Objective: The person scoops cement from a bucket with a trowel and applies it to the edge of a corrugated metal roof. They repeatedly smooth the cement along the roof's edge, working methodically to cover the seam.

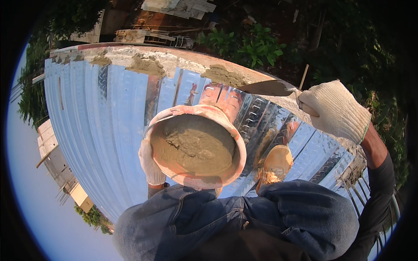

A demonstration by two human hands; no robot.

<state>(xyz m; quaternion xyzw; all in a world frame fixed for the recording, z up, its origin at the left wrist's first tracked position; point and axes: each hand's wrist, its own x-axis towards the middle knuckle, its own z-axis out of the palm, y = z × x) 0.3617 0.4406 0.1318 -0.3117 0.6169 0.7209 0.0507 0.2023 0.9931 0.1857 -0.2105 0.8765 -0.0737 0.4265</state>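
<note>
My right hand (335,111), in a knitted off-white work glove, is closed round the handle of a trowel (271,88). The blade points left, and its tip meets a lump of wet mortar (224,76) on the wall's top edge. In front of my knees, a round bucket (238,150) smeared with cement is tilted toward me. Grey-brown mortar (198,145) fills much of it. My left hand (152,163), also gloved, grips the bucket's left side; its fingers are partly hidden behind the rim.
Shiny ribbed metal sheeting (109,130) lies beneath me, with a tan boot (278,163) on it. The rough masonry edge (117,54) curves along the far side, and beyond it are plants (261,45) and ground far below. Bare steel bars (359,191) stick out at the right.
</note>
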